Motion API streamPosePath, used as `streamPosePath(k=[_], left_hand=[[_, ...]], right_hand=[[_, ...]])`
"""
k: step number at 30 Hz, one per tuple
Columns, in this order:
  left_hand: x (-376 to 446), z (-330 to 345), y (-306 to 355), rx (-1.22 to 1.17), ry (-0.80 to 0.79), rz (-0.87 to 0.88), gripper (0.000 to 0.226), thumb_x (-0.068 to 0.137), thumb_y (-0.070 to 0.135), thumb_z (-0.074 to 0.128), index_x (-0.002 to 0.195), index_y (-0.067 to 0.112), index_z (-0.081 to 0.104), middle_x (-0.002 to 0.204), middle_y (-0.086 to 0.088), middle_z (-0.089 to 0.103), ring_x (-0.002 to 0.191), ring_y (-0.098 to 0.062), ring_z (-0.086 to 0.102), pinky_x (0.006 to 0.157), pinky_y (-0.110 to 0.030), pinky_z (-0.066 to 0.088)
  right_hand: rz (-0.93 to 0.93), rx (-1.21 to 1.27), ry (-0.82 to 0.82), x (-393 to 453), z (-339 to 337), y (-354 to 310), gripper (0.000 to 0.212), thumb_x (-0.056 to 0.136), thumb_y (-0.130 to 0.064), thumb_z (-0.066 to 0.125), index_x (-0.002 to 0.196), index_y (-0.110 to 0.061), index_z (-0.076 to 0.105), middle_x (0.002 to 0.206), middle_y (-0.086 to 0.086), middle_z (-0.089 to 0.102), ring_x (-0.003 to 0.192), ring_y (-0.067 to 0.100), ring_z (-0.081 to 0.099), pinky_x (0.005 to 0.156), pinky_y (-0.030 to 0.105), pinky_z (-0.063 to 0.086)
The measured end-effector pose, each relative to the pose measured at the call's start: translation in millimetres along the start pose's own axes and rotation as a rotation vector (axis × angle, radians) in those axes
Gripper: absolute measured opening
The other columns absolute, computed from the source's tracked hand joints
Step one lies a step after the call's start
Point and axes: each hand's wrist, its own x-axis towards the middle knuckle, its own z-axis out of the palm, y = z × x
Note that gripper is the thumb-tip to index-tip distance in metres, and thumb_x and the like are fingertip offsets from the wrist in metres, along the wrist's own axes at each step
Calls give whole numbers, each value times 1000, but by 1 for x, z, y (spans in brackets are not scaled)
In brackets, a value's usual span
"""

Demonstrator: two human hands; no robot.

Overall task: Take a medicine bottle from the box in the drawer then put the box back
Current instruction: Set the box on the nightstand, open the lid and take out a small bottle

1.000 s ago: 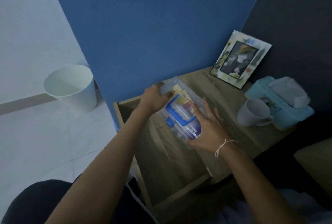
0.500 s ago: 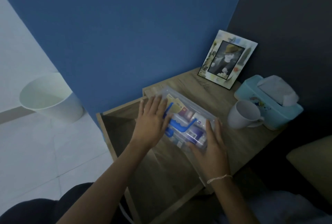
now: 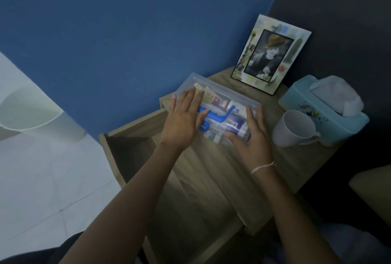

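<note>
My left hand (image 3: 182, 124) lies flat, fingers spread, on the lid of the clear box (image 3: 220, 113); my right hand (image 3: 251, 136) presses open-palmed against its right end. Neither grip closes around it. The box rests on the bench (image 3: 281, 158), above the open drawer (image 3: 135, 147). A mug (image 3: 294, 128) stands just beside it.

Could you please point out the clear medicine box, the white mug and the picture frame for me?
clear medicine box (image 3: 228, 98), head view, on its see-through lid.
white mug (image 3: 294, 128), head view, on its inner wall.
picture frame (image 3: 270, 54), head view, on the dark photo at its middle.
</note>
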Motion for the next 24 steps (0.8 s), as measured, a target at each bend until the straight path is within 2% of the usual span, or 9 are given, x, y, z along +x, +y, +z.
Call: streamPosePath(k=[2,4,5,8,10,14,21,24], left_hand=[[10,3,-1,8,7,-3,53,99,39,32,147,19,26,157,-8,25,147,-24,18,120,-42,3],[18,4,-2,13,16,0,52,99,38,33,147,18,27,157,-10,25,146,-25,18,120,-42,2],[22,5,-2,14,18,0,52,99,38,32,147,18,27,157,-10,25,147,-25,18,120,-42,1],[29,5,-4,29,12,-5,52,100,39,29,148,19,23,158,-10,22,147,-24,15,120,-41,-2],[32,5,-4,47,6,-10,52,100,39,27,148,20,21,159,-9,20,148,-24,13,119,-40,-3],[36,6,-5,54,-22,-13,54,100,41,26,149,20,17,160,-8,16,148,-24,10,119,-40,-5],[41,3,-5,97,-95,-26,58,99,44,24,150,21,9,161,-6,9,149,-22,4,119,-40,-6],[41,-4,-2,101,-143,-28,59,99,45,24,150,21,6,162,-6,5,149,-23,0,120,-41,-5]], right_hand=[[-9,23,-2,14,0,4,85,83,-28,71,150,-22,18,162,-1,-4,142,5,6,105,7,16],[-25,32,-4,25,1,6,85,83,-26,71,150,-18,19,162,3,-3,141,4,4,96,-8,10],[-31,32,-3,30,2,8,86,82,-25,72,149,-17,20,162,5,-3,141,5,4,96,-9,9],[-40,36,-4,41,2,9,87,81,-26,73,149,-17,20,162,6,-2,145,11,5,107,11,15],[-49,37,-10,46,2,10,87,81,-27,73,149,-18,20,162,5,-2,146,11,5,108,18,17],[-55,34,-20,51,1,13,87,82,-27,72,150,-19,18,162,2,-4,139,1,2,107,17,17],[-63,3,-34,55,-1,12,87,82,-26,72,150,-18,18,162,3,-4,139,3,2,108,21,17],[-45,-66,-12,54,-3,5,89,81,-28,73,150,-18,17,162,7,-3,145,13,8,105,21,18]])
